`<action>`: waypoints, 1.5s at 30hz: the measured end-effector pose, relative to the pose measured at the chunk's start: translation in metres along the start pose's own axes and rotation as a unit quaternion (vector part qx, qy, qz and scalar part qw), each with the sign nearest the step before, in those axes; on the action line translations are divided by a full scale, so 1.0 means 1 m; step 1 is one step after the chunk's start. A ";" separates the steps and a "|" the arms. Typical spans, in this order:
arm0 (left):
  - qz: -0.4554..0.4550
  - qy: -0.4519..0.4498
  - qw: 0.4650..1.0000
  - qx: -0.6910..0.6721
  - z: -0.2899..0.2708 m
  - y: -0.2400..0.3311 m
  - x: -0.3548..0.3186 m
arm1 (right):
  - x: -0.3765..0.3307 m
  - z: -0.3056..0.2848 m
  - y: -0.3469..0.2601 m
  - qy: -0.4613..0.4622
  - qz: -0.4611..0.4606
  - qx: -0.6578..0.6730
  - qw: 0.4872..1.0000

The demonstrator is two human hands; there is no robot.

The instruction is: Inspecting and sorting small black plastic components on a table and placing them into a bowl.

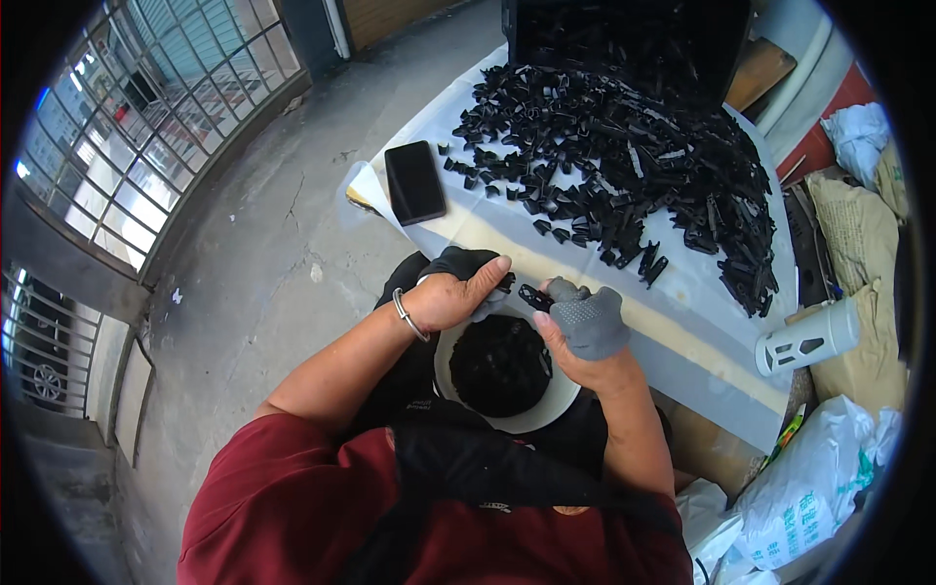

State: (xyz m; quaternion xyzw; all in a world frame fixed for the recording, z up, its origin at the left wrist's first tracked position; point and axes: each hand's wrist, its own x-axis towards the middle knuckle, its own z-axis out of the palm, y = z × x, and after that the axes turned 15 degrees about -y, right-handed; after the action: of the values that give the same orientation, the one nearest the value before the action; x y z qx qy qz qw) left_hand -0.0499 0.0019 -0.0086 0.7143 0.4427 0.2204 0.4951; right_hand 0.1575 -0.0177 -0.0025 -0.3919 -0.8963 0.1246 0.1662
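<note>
My left hand (456,292), with a metal bangle on the wrist, pinches a small black plastic part (504,283) between thumb and fingers. My right hand (585,322), partly covered by a grey fingertip glove, holds another small black plastic part (534,296) close to the first. Both hands hover over a white bowl (558,405) in my lap that is full of black parts. A large heap of the same black plastic parts (624,156) lies on the white-covered table (682,322) just beyond my hands.
A black phone (414,182) lies at the table's left corner. A black crate (624,44) stands at the far edge. A white perforated cylinder (807,337) rests at the right. Sacks and bags (814,483) crowd the right side. Concrete floor and a grille lie left.
</note>
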 end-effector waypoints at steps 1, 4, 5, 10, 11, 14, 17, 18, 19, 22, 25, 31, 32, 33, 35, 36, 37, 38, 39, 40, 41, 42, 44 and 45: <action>0.004 -0.007 1.000 -0.003 0.003 0.002 0.001 | -0.003 -0.001 0.000 0.014 -0.004 0.008 1.000; 0.088 -0.004 0.996 0.005 0.011 0.001 0.005 | -0.008 0.005 0.006 0.054 -0.027 0.017 0.998; 0.089 -0.005 0.996 0.004 0.012 0.001 0.005 | -0.009 0.007 0.008 0.081 -0.050 0.021 0.995; 0.023 -0.024 0.999 0.015 0.014 0.020 0.003 | -0.013 0.001 0.007 0.055 -0.035 -0.028 0.997; 0.024 -0.025 0.999 0.015 0.015 0.020 0.005 | -0.013 0.000 0.007 0.055 -0.034 -0.016 0.998; 0.069 -0.015 0.997 0.026 0.015 0.017 0.009 | -0.015 -0.002 0.007 0.067 -0.028 0.009 0.997; 0.060 -0.036 0.997 0.025 0.015 0.015 0.009 | -0.017 0.002 0.009 0.042 -0.011 -0.016 0.999; 0.053 -0.028 0.998 0.026 0.016 0.017 0.009 | -0.018 0.002 0.008 0.041 -0.010 -0.015 0.999; 0.046 -0.019 0.998 0.028 0.016 0.018 0.009 | -0.017 0.000 0.007 0.037 -0.006 -0.007 0.999; 0.032 -0.010 0.999 0.014 0.016 0.017 0.011 | -0.019 -0.006 0.005 0.035 0.009 -0.017 0.999; 0.048 -0.028 0.997 0.046 0.016 0.020 0.013 | -0.020 -0.003 0.009 0.042 0.010 -0.034 0.999; 0.049 -0.022 0.997 0.049 0.017 0.022 0.013 | -0.021 -0.003 0.011 0.060 -0.015 -0.016 0.998; 0.050 -0.023 0.997 0.049 0.017 0.022 0.013 | -0.022 -0.003 0.012 0.065 -0.019 -0.019 0.998; 0.058 -0.026 0.997 0.032 0.016 0.020 0.014 | -0.022 -0.005 0.011 0.066 -0.018 -0.020 0.997; 0.064 -0.026 0.997 0.014 0.018 0.018 0.015 | -0.023 -0.010 0.010 0.045 -0.001 -0.042 0.998; 0.081 -0.024 0.996 0.025 0.019 0.017 0.016 | -0.023 -0.008 0.011 0.044 -0.001 -0.042 0.998; 0.098 -0.024 0.994 0.035 0.020 0.017 0.017 | -0.023 -0.006 0.011 0.058 -0.007 -0.021 0.998; 0.098 -0.026 0.994 0.035 0.020 0.017 0.018 | -0.023 -0.005 0.011 0.073 -0.013 -0.001 0.997; 0.096 -0.025 0.994 0.055 0.021 0.018 0.019 | -0.023 -0.005 0.010 0.073 -0.012 -0.001 0.997; 0.094 -0.022 0.993 0.075 0.022 0.019 0.019 | -0.022 -0.005 0.009 0.063 -0.010 -0.026 0.998; 0.093 -0.022 0.993 0.075 0.023 0.016 0.019 | -0.022 -0.006 0.009 0.052 -0.008 -0.051 0.997; 0.096 -0.009 0.993 0.064 0.024 0.012 0.020 | -0.022 -0.005 0.010 0.052 -0.008 -0.051 0.997; 0.100 0.003 0.994 0.051 0.025 0.013 0.020 | -0.025 -0.006 0.013 0.109 -0.029 -0.029 0.993; 0.086 -0.007 0.995 0.046 0.022 0.016 0.020 | -0.025 -0.007 0.012 0.108 -0.028 -0.029 0.993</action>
State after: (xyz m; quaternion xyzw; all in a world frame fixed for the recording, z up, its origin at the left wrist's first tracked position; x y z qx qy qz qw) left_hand -0.0164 0.0054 -0.0056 0.7734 0.3856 0.2363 0.4442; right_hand 0.1840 -0.0276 -0.0056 -0.3821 -0.8870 0.0504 0.2544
